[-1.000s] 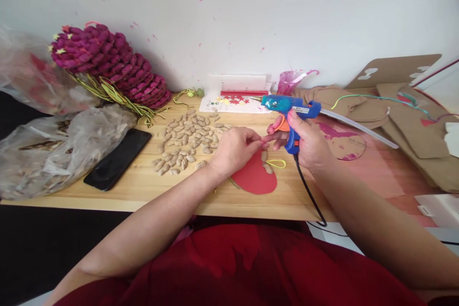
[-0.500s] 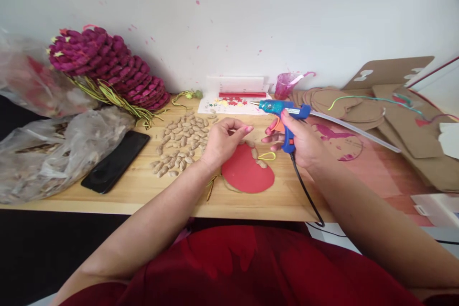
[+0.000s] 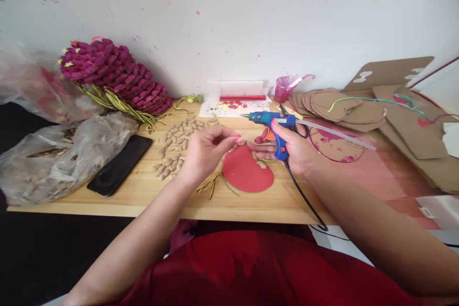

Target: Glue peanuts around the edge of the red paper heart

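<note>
A blue hot glue gun [image 3: 267,118] is gripped by its handle in my right hand [image 3: 296,146], nozzle pointing left, with a clear glue stick out of its back. My left hand [image 3: 206,153] pinches a peanut [image 3: 242,143] at the upper edge of a red rounded cutout [image 3: 247,172] lying on the table. Stretched fingers of my right hand reach the cutout's upper right edge. Another peanut [image 3: 261,164] lies along that right edge. A yellow cord loop, partly hidden by the right fingers, shows beside it. Green-yellow cords [image 3: 211,185] stick out at lower left.
Loose peanuts [image 3: 179,136] lie left of my left hand. Farther left are a black phone [image 3: 120,165], a plastic bag [image 3: 71,162] and purple peanut decorations [image 3: 122,74]. Scissors [image 3: 302,129] lie behind the glue gun. Cardboard cutouts [image 3: 333,107] are stacked right.
My left hand has lowered its pinched fingers onto the cutout's upper edge. The glue gun has moved left and slightly down, and my right fingers now reach the cutout.
</note>
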`<state>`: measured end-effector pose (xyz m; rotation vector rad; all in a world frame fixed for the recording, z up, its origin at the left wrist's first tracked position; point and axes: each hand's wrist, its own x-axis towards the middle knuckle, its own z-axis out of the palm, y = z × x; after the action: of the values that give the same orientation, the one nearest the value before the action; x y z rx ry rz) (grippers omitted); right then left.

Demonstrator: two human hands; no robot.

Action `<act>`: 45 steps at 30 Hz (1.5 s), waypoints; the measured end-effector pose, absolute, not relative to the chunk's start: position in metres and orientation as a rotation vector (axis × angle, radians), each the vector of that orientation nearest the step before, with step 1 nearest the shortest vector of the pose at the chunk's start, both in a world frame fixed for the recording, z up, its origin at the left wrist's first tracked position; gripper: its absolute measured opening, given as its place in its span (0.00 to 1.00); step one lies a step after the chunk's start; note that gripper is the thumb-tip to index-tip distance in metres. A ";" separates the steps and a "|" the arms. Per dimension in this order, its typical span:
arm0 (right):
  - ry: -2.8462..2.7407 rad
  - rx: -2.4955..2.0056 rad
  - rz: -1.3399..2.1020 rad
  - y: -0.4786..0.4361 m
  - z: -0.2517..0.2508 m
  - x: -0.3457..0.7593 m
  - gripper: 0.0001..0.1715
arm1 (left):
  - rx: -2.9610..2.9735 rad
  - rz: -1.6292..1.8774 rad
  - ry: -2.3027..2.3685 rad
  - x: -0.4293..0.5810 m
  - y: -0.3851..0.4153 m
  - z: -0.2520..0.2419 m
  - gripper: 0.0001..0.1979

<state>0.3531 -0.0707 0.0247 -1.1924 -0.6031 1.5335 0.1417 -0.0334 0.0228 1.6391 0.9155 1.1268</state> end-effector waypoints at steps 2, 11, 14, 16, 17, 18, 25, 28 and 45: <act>-0.587 -1.201 1.529 -0.070 0.027 0.353 0.16 | 1.793 1.230 1.080 0.117 -0.039 0.033 0.07; -0.610 -1.271 1.506 -0.071 0.036 0.349 0.05 | 2.152 1.295 1.802 -0.009 -0.049 0.041 0.15; -0.616 -1.304 1.501 -0.070 0.035 0.349 0.07 | 2.447 1.204 2.016 -0.032 -0.052 0.035 0.18; -0.614 -1.329 1.501 -0.069 0.033 0.351 0.12 | 2.531 1.136 2.091 -0.036 -0.057 0.032 0.14; -0.619 -1.333 1.499 -0.069 0.032 0.352 0.14 | 2.551 1.118 2.090 -0.034 -0.060 0.030 0.12; -0.628 -1.331 1.495 -0.068 0.031 0.353 0.15 | 2.580 1.111 2.068 -0.030 -0.064 0.029 0.11; -0.676 -1.344 1.469 -0.064 0.026 0.362 0.21 | 2.739 1.026 1.532 0.027 -0.092 0.017 0.12; -0.691 -1.342 1.452 -0.065 0.031 0.362 0.22 | 2.756 0.990 1.431 0.042 -0.096 0.013 0.16; -0.777 -1.361 1.442 -0.068 0.032 0.360 0.15 | 2.651 0.810 0.895 0.072 -0.104 -0.010 0.11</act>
<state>0.3599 -0.0679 0.0320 -1.3609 -0.7774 1.4424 0.0722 -0.1038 -0.0096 2.6506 0.8949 0.8099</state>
